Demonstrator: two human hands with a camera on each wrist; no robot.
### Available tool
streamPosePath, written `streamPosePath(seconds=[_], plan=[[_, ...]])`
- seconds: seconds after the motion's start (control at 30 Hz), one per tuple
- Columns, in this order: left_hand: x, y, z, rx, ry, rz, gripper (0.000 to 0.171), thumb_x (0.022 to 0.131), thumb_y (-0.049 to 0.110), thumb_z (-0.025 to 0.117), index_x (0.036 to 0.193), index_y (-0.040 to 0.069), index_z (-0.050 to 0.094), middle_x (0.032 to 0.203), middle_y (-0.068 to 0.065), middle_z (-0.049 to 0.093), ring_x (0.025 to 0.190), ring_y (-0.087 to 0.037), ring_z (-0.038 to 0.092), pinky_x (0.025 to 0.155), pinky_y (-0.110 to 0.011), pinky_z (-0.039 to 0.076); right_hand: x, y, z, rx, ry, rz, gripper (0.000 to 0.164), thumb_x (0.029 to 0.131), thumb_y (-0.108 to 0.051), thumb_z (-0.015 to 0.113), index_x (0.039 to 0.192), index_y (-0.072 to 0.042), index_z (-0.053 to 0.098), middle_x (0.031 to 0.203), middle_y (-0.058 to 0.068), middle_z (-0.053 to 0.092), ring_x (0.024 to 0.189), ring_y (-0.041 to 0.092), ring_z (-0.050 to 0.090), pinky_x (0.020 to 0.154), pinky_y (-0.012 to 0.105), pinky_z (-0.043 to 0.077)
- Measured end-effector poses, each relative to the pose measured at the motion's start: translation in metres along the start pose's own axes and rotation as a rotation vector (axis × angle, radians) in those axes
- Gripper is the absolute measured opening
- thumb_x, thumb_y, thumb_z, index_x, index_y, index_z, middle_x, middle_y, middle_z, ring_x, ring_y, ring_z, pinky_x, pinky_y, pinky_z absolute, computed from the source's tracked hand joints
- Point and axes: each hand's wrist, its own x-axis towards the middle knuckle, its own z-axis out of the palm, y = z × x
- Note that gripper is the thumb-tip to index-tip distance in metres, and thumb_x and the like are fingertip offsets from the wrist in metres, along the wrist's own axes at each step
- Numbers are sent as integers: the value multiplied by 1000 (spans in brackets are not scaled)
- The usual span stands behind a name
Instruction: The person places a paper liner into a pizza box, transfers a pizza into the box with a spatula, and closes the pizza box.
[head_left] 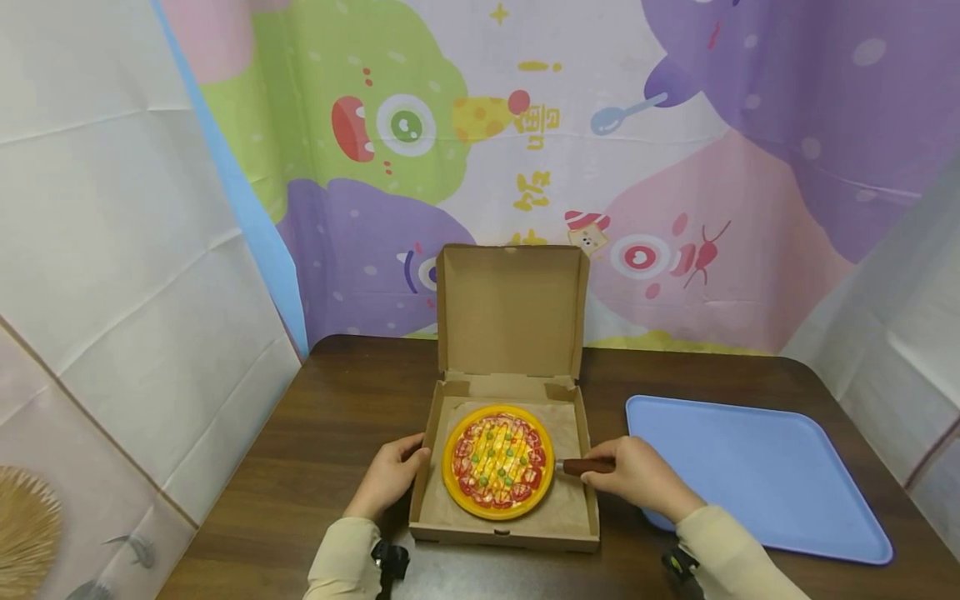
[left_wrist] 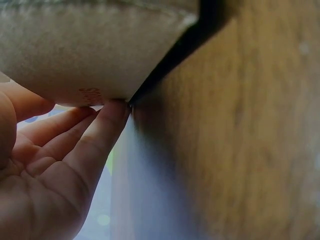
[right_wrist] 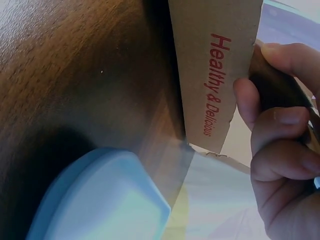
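A pizza box point(head_left: 558, 521) lies with its lid point(head_left: 512, 312) raised at the back. Inside sits a round pizza point(head_left: 498, 460) with an orange-yellow rim, red slices, yellow strips and green bits. My left hand point(head_left: 392, 473) grips the box's left wall, fingers point(left_wrist: 102, 132) against the outside and thumb at the rim. Over the right wall, my right hand point(head_left: 641, 475) holds the brown handle of a pizza server point(head_left: 585, 467). Its metal neck meets the pizza's right edge; the blade is hidden beneath it. Red lettering marks the box's outer wall point(right_wrist: 212, 75) in the right wrist view.
To the right of the box lies a blue tray point(head_left: 750, 475), close to my right forearm. The dark wooden table point(head_left: 352, 400) has rounded back corners. Behind it hangs a cartoon-printed curtain point(head_left: 517, 167), with pale panels at both sides.
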Motion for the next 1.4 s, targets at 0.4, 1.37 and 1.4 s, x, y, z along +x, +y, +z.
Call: streamPosePath(seconds=[0.4,1.37,1.4], plan=[[0,1,0,10,-9,-15,38,98,11,55,131,-8,57,130,-24,62,124,-38,56,104,-53,45,-3,-3,0,-53,42,-28,15,85,-23,75,95,-12,76,75,-7,70,56,2,49,51,20,43],[1,-1,-1,15,-7,-16,37,98,11,55,131,-7,57,129,-24,62,123,-38,57,105,-53,44,-6,-7,5,-227,170,-113,17,82,-20,77,98,-16,76,87,-6,73,73,4,62,64,24,51],[1,-1,-1,14,-7,-18,38,99,11,55,131,-7,57,130,-24,62,124,-38,56,105,-53,44,-6,-7,5,-235,177,-120,17,82,-20,77,98,-16,76,87,-6,73,73,4,62,64,24,51]])
